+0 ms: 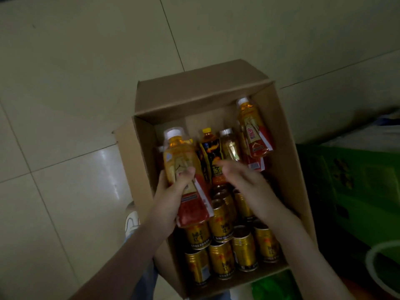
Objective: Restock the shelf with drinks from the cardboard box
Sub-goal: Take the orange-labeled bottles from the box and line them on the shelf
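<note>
— Left hand (173,191) first: it is wrapped round an orange drink bottle (179,156), thumb across the label, white cap pointing away from me. The bottle is tilted and sits higher than the other drinks in the cardboard box (285,137).

— And the other one?

— My right hand (244,180) holds nothing. Its fingers are loose and apart, blurred, just beside the left hand and over a dark-labelled bottle (210,152) with a yellow cap. Whether they touch it I cannot tell.

— What else is near that hand?

— Just past its fingertips there's a gold-labelled bottle (230,146) with a white cap. Farther right, another orange bottle (253,128) leans against the box's right wall, white cap up. Under both my wrists are gold cans (220,221), packed close in rows and filling the half of the box nearest me.

— And outside the box?

— The box is open, its far flap standing up beyond my hands, with a pale tiled floor (65,83) around it. Left of my left forearm, a white shoe (131,219) shows beside the box wall. Right of my right arm is a green crate (357,180). Nearer me on that side I can see the white rim (369,258) of something round, but it's too dark to tell more.
</note>
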Tool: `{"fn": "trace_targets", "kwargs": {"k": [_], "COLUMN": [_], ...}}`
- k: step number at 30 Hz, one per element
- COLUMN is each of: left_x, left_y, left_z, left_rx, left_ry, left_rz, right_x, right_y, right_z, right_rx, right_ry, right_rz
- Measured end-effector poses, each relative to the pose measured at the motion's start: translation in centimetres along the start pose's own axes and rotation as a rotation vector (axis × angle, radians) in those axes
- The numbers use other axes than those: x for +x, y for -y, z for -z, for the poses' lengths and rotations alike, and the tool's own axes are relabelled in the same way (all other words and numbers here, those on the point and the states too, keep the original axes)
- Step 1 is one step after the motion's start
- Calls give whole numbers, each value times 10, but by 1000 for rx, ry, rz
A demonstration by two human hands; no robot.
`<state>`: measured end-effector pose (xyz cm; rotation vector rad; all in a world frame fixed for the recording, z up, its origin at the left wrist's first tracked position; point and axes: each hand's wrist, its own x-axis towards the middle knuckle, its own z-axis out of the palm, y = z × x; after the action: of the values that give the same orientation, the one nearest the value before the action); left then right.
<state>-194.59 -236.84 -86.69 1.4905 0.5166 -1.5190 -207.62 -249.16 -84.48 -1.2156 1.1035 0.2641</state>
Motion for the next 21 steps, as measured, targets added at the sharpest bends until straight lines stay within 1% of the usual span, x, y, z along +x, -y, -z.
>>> {"fn": "trace_targets", "kwargs": {"k": [2, 3, 4, 5, 7, 10, 11, 13, 15, 16, 17, 18, 19, 20, 21], "left_x": [0, 0, 0, 2, 5, 7, 8, 10, 11, 11, 10, 9, 6, 3, -1], "left_y": [-1, -1, -1, -1, -1, 1, 3, 4, 5, 6, 6, 7, 8, 8, 7], "left_z": [12, 18, 24, 31, 44, 53, 56, 59, 60, 61, 61, 60, 58, 56, 54], "left_rx": [15, -1, -19, -25, 6, 107, 130, 179, 230, 248, 256, 262, 260, 246, 221], "left_ry": [-68, -76, -84, -98, -136, -111, -92, -65, -63, -67, -71, -79, -89, -102, -115], "left_rz": [-12, -12, -8, -11, -38, -94, -109, -133, -147, -152, -153, -154, -151, -145, -131], "right_x": [17, 30, 47, 61, 87, 109, 117, 132, 135, 134, 130, 123, 110, 90, 66], "right_y": [1, -3, -13, -21, -44, -68, -74, -79, -76, -73, -71, -66, -58, -49, -38], "right_z": [22, 33, 43, 50, 55, 52, 49, 42, 39, 37, 36, 35, 30, 24, 16], "right_rx": [-48, -156, -305, -460, -751, -1100, -1160, -1194, -1102, -1000, -841, -588, -258, 74, 330], "right_ry": [-304, -441, -542, -603, -627, -565, -580, -678, -764, -777, -765, -729, -668, -589, -490], "right_rz": [-9, -17, -42, -84, -162, -165, -186, -228, -237, -219, -201, -202, -225, -244, -254]}}
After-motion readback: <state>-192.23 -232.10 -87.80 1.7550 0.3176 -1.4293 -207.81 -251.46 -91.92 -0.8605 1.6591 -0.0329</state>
